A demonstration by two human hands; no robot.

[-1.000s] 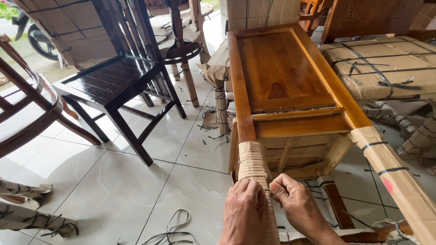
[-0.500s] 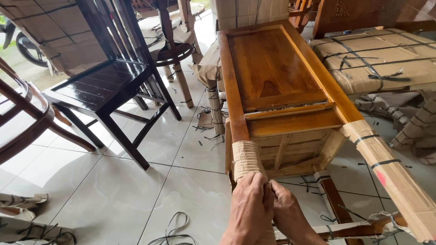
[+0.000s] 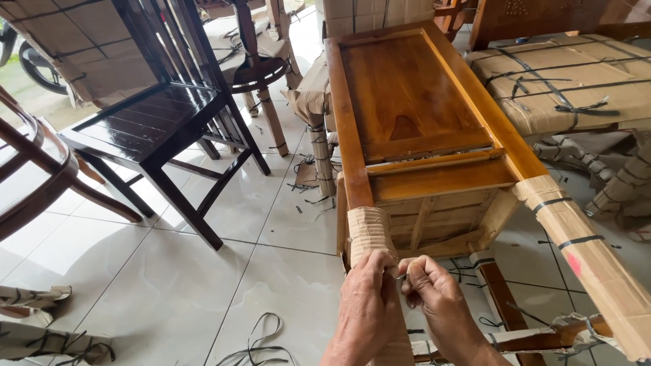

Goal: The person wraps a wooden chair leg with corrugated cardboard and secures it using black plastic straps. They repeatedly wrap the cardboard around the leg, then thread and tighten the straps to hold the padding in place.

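Left hand [image 3: 366,305]: closed around the cardboard-wrapped leg [image 3: 371,237] of an overturned wooden table [image 3: 407,102]. Right hand [image 3: 434,301]: fingertips pinched on something small at the wrapping; object too small to identify. Wrapped leg runs off the bottom edge. Dark slatted chair [image 3: 149,129] stands to the left on white tiles.
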